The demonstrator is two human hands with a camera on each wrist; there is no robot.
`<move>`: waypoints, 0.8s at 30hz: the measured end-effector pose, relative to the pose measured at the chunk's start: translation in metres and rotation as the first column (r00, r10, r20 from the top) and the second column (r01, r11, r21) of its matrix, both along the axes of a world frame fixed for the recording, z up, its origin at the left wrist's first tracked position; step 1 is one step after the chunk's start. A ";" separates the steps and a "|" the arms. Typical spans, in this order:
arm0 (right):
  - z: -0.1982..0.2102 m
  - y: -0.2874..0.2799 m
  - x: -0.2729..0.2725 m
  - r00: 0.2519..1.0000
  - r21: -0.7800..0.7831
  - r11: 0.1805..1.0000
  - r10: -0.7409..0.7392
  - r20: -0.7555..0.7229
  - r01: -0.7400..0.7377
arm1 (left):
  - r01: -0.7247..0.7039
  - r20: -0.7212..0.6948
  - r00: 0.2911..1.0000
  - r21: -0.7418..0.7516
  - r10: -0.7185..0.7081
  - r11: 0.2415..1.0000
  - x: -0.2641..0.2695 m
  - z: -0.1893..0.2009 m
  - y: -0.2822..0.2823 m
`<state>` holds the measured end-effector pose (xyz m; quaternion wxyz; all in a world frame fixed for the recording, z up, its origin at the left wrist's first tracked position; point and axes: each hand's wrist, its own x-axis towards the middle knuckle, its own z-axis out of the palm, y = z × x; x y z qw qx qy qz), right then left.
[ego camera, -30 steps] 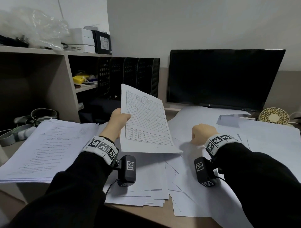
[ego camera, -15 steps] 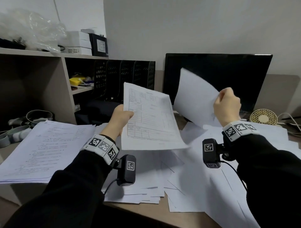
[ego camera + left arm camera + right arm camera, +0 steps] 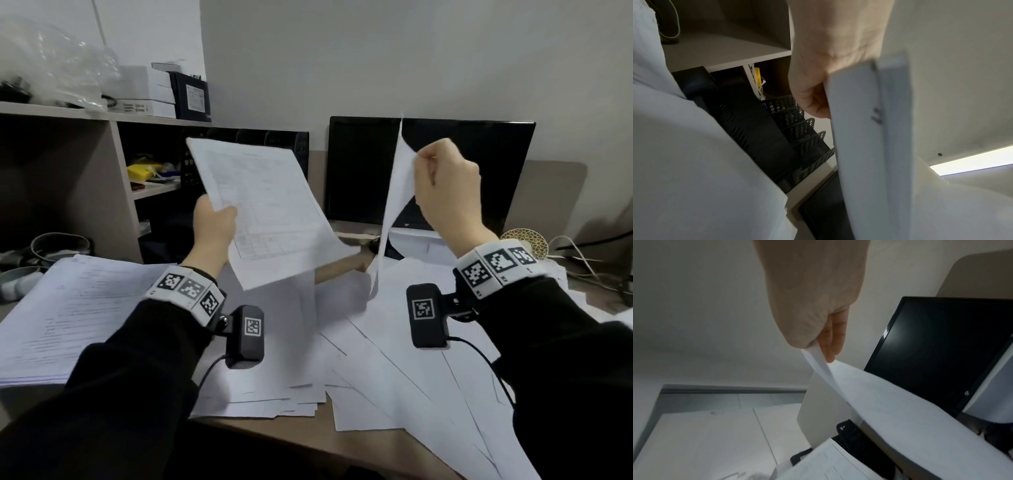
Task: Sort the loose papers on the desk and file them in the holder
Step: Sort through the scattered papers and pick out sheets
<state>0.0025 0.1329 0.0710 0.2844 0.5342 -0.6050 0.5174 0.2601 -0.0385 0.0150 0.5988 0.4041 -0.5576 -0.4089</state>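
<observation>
Right now my left hand (image 3: 214, 224) pinches the printed form (image 3: 263, 209), my right hand (image 3: 445, 192) a blank sheet (image 3: 394, 202) by one corner. Left of the monitor (image 3: 462, 154), the holder (image 3: 797, 129) sits behind both, so I judge the limp sheet may fold or slip.

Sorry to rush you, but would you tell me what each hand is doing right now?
Left hand: closed, gripping the printed form by its lower left edge.
Right hand: closed, pinching a blank sheet lifted off the desk.

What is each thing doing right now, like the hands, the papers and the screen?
Left hand: raised, grips the printed form.
Printed form: held up, tilted.
Right hand: raised, pinches the blank sheet.
Blank sheet: hanging almost edge-on.
Loose papers: scattered flat on the desk.
Paper stack: lying flat.
File holder: slots look empty.
Monitor: screen dark.
</observation>
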 end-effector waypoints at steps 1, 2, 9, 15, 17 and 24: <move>-0.001 -0.003 0.007 1.000 0.026 1.000 0.012 -0.002 -0.012 | -0.024 -0.028 0.999 -0.005 0.023 1.000 0.005 0.004 -0.001; -0.003 -0.007 0.013 1.000 0.052 0.998 0.022 -0.001 -0.022 | -0.045 -0.049 0.998 -0.002 0.045 0.999 0.010 0.007 -0.001; -0.035 -0.035 0.075 0.970 0.284 0.958 0.105 -0.217 -0.040 | -0.196 -0.225 0.954 0.033 0.198 0.980 0.058 0.015 -0.003; -0.078 -0.044 0.121 0.865 0.493 0.848 0.386 -0.321 -0.196 | -0.326 -0.373 0.869 0.063 0.325 0.943 0.112 0.023 -0.009; -0.089 -0.047 0.130 0.852 0.583 0.784 0.442 -0.282 -0.214 | -0.345 -0.399 0.848 0.084 0.349 0.935 0.126 0.023 -0.011; -0.105 -0.034 0.155 0.772 0.886 0.440 0.611 -0.177 -0.146 | -0.278 -0.403 0.864 0.115 0.301 0.954 0.133 0.016 -0.009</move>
